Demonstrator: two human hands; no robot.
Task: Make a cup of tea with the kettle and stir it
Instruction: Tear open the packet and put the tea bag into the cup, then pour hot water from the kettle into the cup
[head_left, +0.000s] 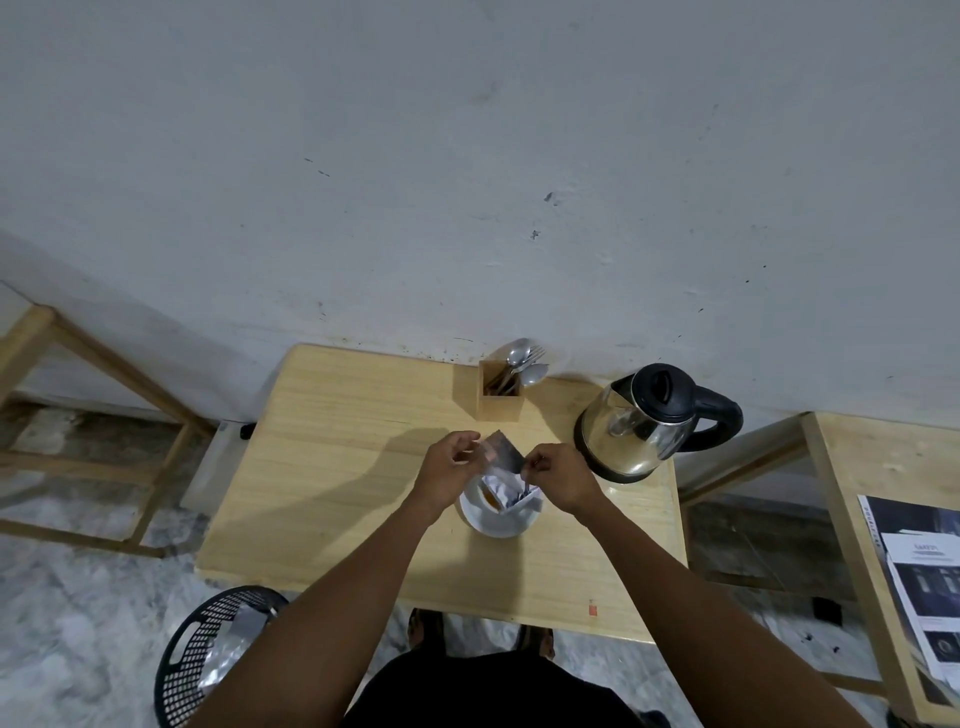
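A white cup (496, 519) stands on the wooden table (337, 467) in front of me, with some brownish liquid visible inside. Just above the cup, my left hand (447, 467) and my right hand (558, 475) pinch the two sides of a silvery tea sachet (503, 451). White paper from the sachet (506, 491) hangs down into the cup. A steel kettle (631, 428) with a black lid and handle stands at the right of the table, close to my right hand.
A wooden holder (498, 397) with spoons and a fork stands at the back by the wall. A black mesh bin (218, 649) sits on the floor at lower left. Another table with printed sheets (919, 587) is at right, a wooden frame (78, 415) at left.
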